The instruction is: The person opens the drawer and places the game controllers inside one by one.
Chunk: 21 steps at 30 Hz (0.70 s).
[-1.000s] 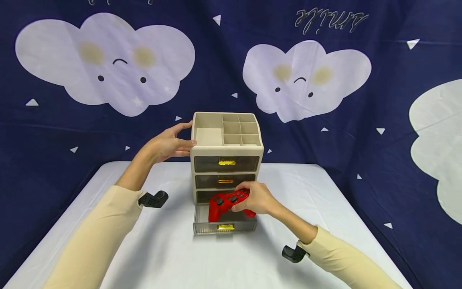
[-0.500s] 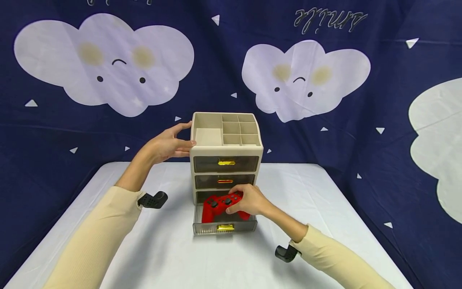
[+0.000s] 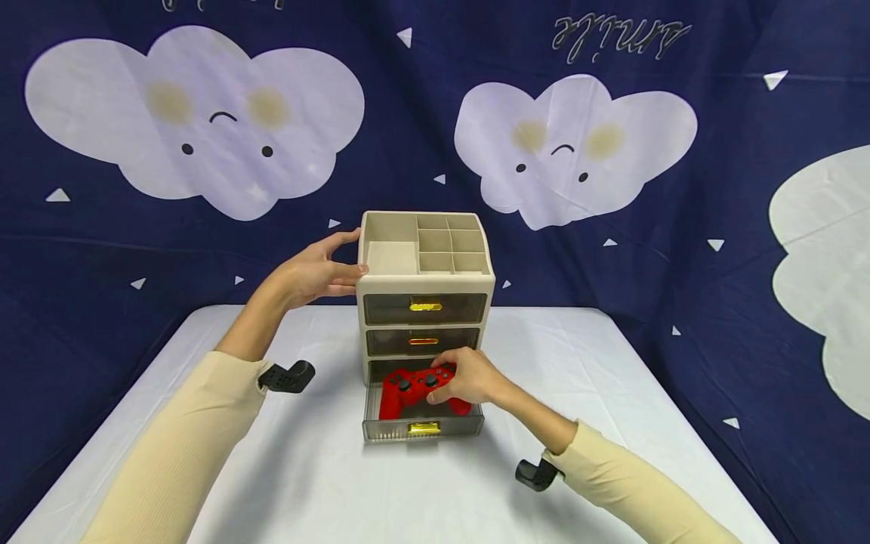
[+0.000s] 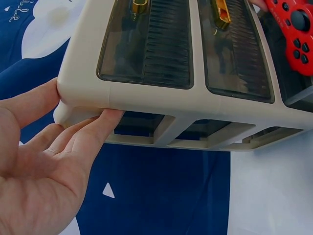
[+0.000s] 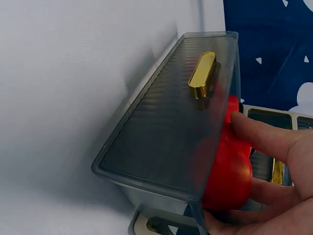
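A red game controller [image 3: 408, 387] lies tilted inside the pulled-out bottom drawer [image 3: 381, 431] of a cream desktop organizer [image 3: 427, 281]. My right hand [image 3: 470, 376] holds the controller by its right side, thumb on its front face and fingers behind. In the right wrist view the controller's red grip [image 5: 227, 174] shows past the clear grey drawer front [image 5: 161, 122]. With spread, mostly straight fingers, my left hand [image 3: 309, 276] rests against the organizer's upper left side. The left wrist view shows its fingertips [image 4: 110, 117] touching the side wall, with another digit at the top corner.
Above the pulled-out drawer, the top drawer [image 3: 390, 310] and middle drawer [image 3: 387, 342] are closed, with gold handles. Small compartments [image 3: 435, 240] form the organizer's top. It stands on a white-covered table [image 3: 306, 468] before a dark blue cloud-print curtain [image 3: 408, 136].
My right hand has moved left and slightly down with the controller, which sits farther left in the drawer. Over the last half second it barely moves. My left hand keeps its place.
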{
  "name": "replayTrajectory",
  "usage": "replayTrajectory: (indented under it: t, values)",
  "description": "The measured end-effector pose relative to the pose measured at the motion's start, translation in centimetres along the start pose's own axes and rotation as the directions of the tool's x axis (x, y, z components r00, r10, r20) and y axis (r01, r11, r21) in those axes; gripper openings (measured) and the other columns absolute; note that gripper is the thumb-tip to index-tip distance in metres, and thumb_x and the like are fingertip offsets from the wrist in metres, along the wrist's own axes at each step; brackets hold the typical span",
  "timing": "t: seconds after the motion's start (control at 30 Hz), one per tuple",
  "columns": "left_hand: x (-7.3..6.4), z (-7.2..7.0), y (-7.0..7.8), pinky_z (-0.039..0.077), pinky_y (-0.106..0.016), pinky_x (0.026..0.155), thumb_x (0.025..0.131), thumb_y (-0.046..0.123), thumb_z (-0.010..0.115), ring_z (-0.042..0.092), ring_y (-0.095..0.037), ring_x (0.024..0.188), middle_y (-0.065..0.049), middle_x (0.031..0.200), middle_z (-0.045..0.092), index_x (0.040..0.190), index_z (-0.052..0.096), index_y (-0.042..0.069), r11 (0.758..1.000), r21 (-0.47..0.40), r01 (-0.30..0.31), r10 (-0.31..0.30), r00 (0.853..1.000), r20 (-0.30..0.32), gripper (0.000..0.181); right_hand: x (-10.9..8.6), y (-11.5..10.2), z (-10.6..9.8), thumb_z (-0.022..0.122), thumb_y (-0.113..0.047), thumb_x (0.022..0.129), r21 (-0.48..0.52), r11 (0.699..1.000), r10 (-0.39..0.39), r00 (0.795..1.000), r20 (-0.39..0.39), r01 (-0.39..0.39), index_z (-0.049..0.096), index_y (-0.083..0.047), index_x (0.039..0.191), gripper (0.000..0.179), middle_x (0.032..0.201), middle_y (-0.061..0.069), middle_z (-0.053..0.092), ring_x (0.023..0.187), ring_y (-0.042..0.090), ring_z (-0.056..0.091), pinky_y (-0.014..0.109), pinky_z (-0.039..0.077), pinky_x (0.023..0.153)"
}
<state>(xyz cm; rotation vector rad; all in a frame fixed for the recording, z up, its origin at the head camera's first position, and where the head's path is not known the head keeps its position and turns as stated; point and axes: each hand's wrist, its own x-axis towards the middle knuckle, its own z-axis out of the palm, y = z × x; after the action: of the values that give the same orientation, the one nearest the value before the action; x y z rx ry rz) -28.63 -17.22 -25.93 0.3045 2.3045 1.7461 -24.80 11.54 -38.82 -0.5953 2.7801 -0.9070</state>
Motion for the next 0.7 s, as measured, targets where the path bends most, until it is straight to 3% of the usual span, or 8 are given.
replayTrajectory:
  t: [0.23, 0.7]
  values:
    - [0.1, 0.0, 0.0, 0.053, -0.042, 0.107, 0.1, 0.008, 0.064, 0.058, -0.036, 0.129, -0.02, 0.155, 0.041, 0.165, 0.009, 0.024, 1.0, -0.007, 0.005, -0.005, 1.0, 0.011, 0.087, -0.2, 0.3, 0.6, 0.095, -0.024, 0.068, -0.039, 0.999, -0.015, 1.0, -0.004, 0.015, 0.075, -0.006, 0.116, 0.056, 0.121, 0.013, 0.073, 0.121, 0.037, 0.063, 0.051, 0.056, 0.098]
    - [0.1, -0.2, 0.0, 0.053, -0.041, 0.106, 0.101, 0.008, 0.063, 0.058, -0.036, 0.13, -0.02, 0.156, 0.039, 0.165, 0.007, 0.024, 1.0, 0.007, 0.006, -0.007, 1.0, 0.011, 0.086, 0.1, 0.8, 1.5, 0.094, -0.02, 0.069, -0.09, 0.995, -0.045, 0.999, -0.021, 0.043, 0.075, -0.005, 0.118, 0.055, 0.123, 0.013, 0.073, 0.123, 0.036, 0.061, 0.05, 0.054, 0.102]
